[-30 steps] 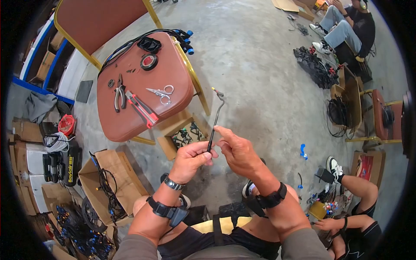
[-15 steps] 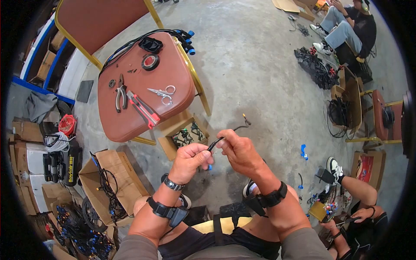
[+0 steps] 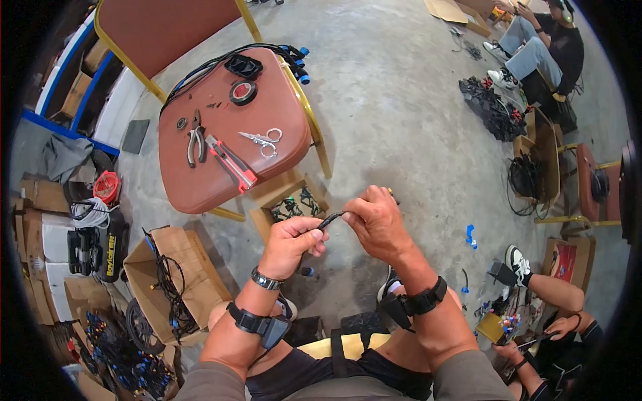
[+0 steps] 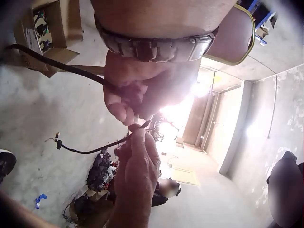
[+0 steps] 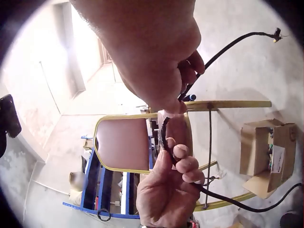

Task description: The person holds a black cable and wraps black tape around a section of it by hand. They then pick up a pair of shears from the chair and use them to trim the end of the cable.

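Note:
A black cable (image 3: 330,220) runs between my two hands, above the floor in front of my knees. My left hand (image 3: 294,242) grips it between thumb and curled fingers. A little to the right, my right hand (image 3: 378,224) pinches it with thumb and forefinger, leaving a short stretch showing between them. In the right wrist view this stretch looks wrapped and thicker, and the cable's free end (image 5: 276,35) with a small connector sticks out beyond the right hand. The other length droops below the left hand, and a dark blue end (image 3: 307,272) shows there in the head view.
A brown chair seat (image 3: 221,160) ahead left bears pliers (image 3: 196,140), a red utility knife (image 3: 231,165), scissors (image 3: 265,142) and a tape roll (image 3: 243,92). Cardboard boxes (image 3: 190,257) with cables stand left and under the chair. Other people (image 3: 552,57) sit at right.
My right hand has gone from an extended finger along the cable to pinching it, shifting right. The cable's free end has swung from pointing forward to the right, now mostly behind that hand.

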Motion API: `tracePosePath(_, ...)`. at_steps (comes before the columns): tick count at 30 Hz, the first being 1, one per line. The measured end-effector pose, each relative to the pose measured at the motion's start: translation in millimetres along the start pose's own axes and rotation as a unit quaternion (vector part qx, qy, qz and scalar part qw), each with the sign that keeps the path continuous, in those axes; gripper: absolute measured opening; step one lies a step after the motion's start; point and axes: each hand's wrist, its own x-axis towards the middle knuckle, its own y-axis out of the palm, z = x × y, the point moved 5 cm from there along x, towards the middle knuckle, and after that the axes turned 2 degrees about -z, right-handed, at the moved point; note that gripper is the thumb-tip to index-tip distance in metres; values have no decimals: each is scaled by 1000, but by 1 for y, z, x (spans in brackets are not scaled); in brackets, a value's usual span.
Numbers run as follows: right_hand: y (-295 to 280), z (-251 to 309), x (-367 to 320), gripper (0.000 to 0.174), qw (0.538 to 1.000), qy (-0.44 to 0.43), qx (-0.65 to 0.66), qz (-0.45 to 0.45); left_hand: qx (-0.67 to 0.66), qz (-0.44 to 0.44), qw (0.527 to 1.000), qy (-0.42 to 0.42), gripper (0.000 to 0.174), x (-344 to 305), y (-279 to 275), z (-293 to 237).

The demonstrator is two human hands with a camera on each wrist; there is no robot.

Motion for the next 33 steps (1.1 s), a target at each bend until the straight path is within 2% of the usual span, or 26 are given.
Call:
tracePosePath(4,14,2,-6,9,996,5,81,42,4,-7,1000,1,19,-12,-5,-4)
tracePosePath(6,23,3,-12,10,979,92,139,115,25,-29,999,37,18,-19,-9,-6)
tracePosePath(10,27,23,-18,13,979,65,148,127,74,-74,992,74,17,-39,-10,-15)
tracePosePath(12,27,35,-21,15,976,35,171,130,167,-124,974,87,14,-51,-14,-21)
tracePosePath(13,27,41,-23,15,976,30,170,130,167,-125,974,91,14,-55,-16,-20)
tracePosePath(15,27,56,-25,18,966,25,215,142,251,-126,947,156,13,-65,-17,-25)
tracePosePath(19,31,69,-34,20,973,-23,191,124,302,-110,921,219,12,-78,-14,-33)
tracePosePath(21,32,74,-38,21,972,-39,193,125,363,-100,882,284,14,-88,-8,-42)
tracePosePath(25,32,80,-45,20,972,-57,189,127,400,-89,863,295,14,-98,-5,-46)
tracePosePath(27,32,81,-46,16,976,-52,161,135,422,-75,841,331,14,-100,-3,-45)
tracePosePath(33,30,87,-44,10,983,-70,122,121,463,-73,820,327,12,-98,1,-43)
